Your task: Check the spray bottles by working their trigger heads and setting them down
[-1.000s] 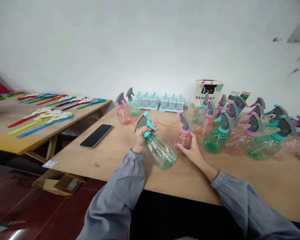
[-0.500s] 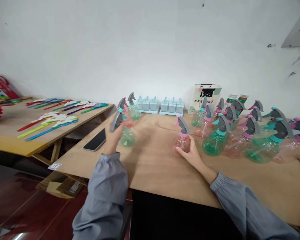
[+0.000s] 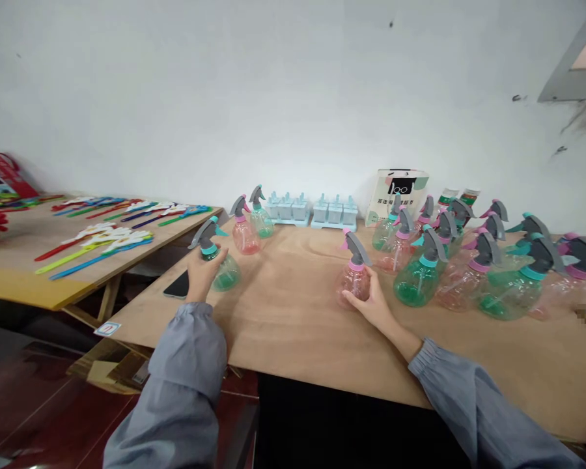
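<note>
My left hand (image 3: 201, 273) is wrapped round a green spray bottle (image 3: 223, 270) with a grey and teal trigger head, standing on the wooden table (image 3: 293, 319) near its left edge. My right hand (image 3: 371, 303) grips the base of a pink spray bottle (image 3: 352, 277) with a grey and pink head, upright at the table's middle. Two more bottles, one pink (image 3: 245, 229) and one green (image 3: 261, 215), stand behind my left hand.
A crowd of several pink and green spray bottles (image 3: 469, 267) fills the right of the table. Light-blue ice moulds (image 3: 312, 210) and a printed box (image 3: 395, 195) line the wall. A black phone (image 3: 176, 285) lies by my left hand. A side table (image 3: 39, 260) holds coloured sticks.
My left hand carried the green bottle from in front of me out to the left and set it down near the phone. My right hand stayed on the pink bottle.
</note>
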`<state>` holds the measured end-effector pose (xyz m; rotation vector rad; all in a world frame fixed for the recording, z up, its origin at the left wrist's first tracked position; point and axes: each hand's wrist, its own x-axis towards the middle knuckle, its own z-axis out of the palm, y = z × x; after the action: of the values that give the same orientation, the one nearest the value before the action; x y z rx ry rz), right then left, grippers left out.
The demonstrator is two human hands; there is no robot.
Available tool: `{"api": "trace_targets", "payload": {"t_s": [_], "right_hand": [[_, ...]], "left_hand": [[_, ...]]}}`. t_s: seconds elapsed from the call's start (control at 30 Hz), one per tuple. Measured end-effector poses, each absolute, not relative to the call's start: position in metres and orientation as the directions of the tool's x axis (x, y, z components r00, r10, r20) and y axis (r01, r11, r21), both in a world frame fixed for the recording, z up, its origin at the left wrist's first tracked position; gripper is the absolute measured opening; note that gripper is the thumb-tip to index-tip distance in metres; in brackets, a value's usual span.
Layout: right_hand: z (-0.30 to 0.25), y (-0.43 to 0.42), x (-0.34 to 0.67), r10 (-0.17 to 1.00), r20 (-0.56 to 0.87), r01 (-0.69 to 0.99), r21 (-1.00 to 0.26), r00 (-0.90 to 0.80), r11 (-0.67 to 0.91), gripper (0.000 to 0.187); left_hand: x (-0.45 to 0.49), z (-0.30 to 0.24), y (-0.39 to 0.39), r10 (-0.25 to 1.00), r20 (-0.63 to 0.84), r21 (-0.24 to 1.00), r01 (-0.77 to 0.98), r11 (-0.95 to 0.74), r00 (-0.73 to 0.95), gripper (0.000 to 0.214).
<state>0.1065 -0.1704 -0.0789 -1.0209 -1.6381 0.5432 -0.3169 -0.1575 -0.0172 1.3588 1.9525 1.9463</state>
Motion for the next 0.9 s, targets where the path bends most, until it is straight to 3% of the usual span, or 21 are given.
{"api": "trace_targets", "payload": {"t_s": [0.27, 0.37, 0.43, 0.53, 0.67, 0.7, 0.73, 0.8, 0.9], "right_hand": [[-0.085, -0.168, 0.106, 0.838, 0.544, 0.327, -0.786, -0.038, 0.525, 0.082], [-0.085, -0.169, 0.105, 0.845, 0.533, 0.329, -0.793, -0.035, 0.513, 0.083], [-0.084, -0.17, 0.105, 0.857, 0.514, 0.319, -0.805, -0.043, 0.5, 0.084], [-0.082, -0.172, 0.103, 0.871, 0.486, 0.287, -0.827, -0.071, 0.484, 0.085], [-0.081, -0.175, 0.102, 0.862, 0.488, 0.27, -0.819, -0.137, 0.506, 0.085], [-0.081, -0.176, 0.102, 0.86, 0.489, 0.277, -0.814, -0.147, 0.51, 0.085], [-0.082, -0.177, 0.101, 0.859, 0.489, 0.287, -0.809, -0.154, 0.512, 0.085], [-0.082, -0.18, 0.101, 0.854, 0.488, 0.315, -0.794, -0.179, 0.519, 0.083], [-0.083, -0.185, 0.097, 0.821, 0.512, 0.367, -0.734, -0.253, 0.571, 0.08]], "left_hand": [[-0.318, -0.008, -0.12, 0.638, 0.524, 0.819, 0.539, -0.197, -0.564, 0.043], [-0.317, -0.007, -0.115, 0.612, 0.543, 0.812, 0.545, -0.209, -0.574, 0.055], [-0.318, -0.007, -0.119, 0.522, 0.615, 0.774, 0.58, -0.255, -0.591, 0.072], [-0.316, -0.004, -0.138, 0.264, 0.748, 0.662, 0.657, -0.36, -0.609, 0.082], [-0.271, 0.005, -0.173, -0.049, 0.878, 0.373, 0.745, -0.553, -0.476, 0.096], [-0.248, 0.007, -0.18, -0.017, 0.904, 0.329, 0.722, -0.608, -0.426, 0.091], [-0.221, 0.009, -0.187, 0.109, 0.933, 0.323, 0.667, -0.672, -0.343, 0.082], [-0.164, 0.012, -0.195, 0.531, 0.843, 0.488, 0.526, -0.696, -0.079, 0.073], [-0.086, 0.011, -0.194, 0.79, 0.609, 0.721, 0.37, -0.586, 0.066, 0.086]]}}
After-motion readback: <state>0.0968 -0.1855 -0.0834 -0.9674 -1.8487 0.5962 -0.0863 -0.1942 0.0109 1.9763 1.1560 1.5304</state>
